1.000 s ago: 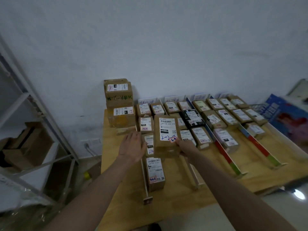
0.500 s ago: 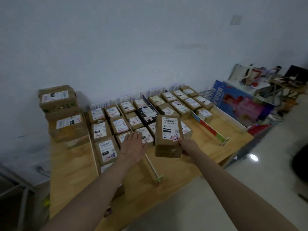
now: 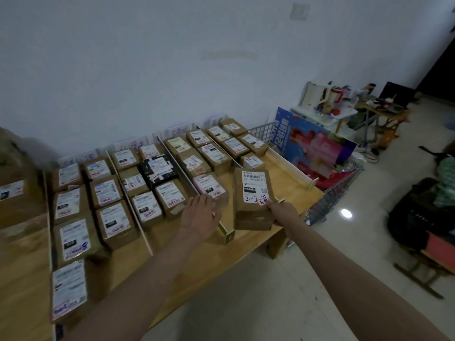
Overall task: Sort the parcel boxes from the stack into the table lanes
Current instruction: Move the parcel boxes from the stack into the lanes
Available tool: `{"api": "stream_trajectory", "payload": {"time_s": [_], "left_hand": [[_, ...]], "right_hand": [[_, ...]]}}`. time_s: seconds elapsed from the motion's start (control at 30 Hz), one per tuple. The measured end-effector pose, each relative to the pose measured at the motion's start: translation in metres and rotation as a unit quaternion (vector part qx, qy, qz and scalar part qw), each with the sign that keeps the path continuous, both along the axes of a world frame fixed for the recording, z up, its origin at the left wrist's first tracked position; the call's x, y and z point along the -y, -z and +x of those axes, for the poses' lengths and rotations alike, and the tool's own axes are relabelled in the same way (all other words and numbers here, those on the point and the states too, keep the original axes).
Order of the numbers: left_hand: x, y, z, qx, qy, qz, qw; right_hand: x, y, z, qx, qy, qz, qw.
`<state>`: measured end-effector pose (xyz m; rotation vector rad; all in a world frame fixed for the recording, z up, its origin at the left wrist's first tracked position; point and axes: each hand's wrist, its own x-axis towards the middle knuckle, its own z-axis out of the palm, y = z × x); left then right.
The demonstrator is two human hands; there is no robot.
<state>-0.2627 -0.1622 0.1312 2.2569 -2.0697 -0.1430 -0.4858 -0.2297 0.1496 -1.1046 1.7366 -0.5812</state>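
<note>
Cardboard box [image 3: 253,198], pinched at its near right corner by the right hand [image 3: 283,212] and raised over the lanes [image 3: 222,230], appears stiff, light, best supported underneath; left hand [image 3: 199,217], fingers spread, hovers just left, holding nothing.

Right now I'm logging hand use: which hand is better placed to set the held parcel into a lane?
Right. The right hand already grips the held parcel over the table's right lanes; the left hand hovers open, holding nothing.
</note>
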Motion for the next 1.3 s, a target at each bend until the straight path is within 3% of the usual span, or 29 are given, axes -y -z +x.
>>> {"api": "stream_trajectory", "payload": {"time_s": [0.47,0.87,1.3], "left_hand": [[0.164,0.039,-0.074,-0.006,0.047,0.0,0.999],[0.296,0.081,-0.092,-0.069,0.019,0.042,0.997],[0.388,0.106,-0.126,-0.046,-0.064,0.087,0.993]], "right_hand": [[0.151,0.034,-0.091,-0.06,0.013,-0.018,0.998],[0.287,0.065,-0.125,-0.135,0.003,-0.023,0.991],[0.42,0.108,-0.142,-0.17,-0.137,-0.031,0.975]]}}
